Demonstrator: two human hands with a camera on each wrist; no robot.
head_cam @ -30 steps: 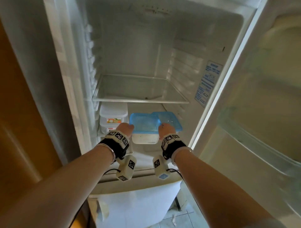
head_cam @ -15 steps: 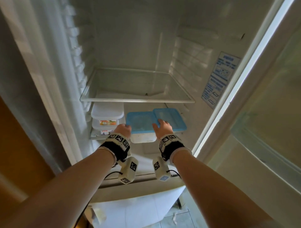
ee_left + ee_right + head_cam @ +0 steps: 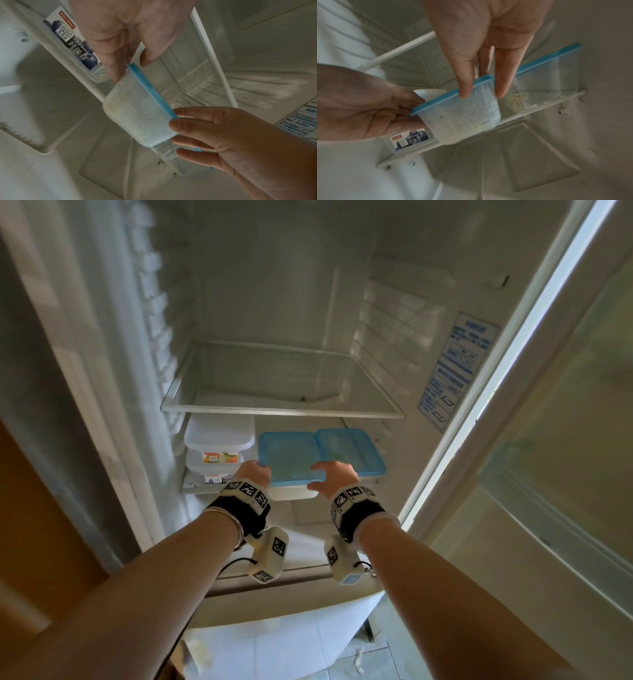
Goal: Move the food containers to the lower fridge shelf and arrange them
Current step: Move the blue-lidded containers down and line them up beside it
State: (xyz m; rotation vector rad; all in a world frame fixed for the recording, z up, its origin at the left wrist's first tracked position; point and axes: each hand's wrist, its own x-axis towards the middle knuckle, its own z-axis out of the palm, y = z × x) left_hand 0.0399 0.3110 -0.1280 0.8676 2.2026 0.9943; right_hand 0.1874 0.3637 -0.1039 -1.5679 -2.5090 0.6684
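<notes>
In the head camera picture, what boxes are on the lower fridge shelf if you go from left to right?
Stack of two white-lidded boxes → blue-lidded box with both hands on it → second blue-lidded box by the right wall.

— Non-task stuff, quick?
— Landmark is the upper glass shelf point(image 3: 281, 412). Right of it I see a blue-printed sticker point(image 3: 455, 371) on the inner wall; text unreadable.
— Further right?
— The open door point(image 3: 565, 440).
— Left of the shelf?
— Moulded rails point(image 3: 154, 302) on the wall, then a wooden panel point(image 3: 41, 525).
— Below?
— Well below the shelf, tiled floor point(image 3: 342, 674) with a white scrap point(image 3: 358, 659) on it.
</notes>
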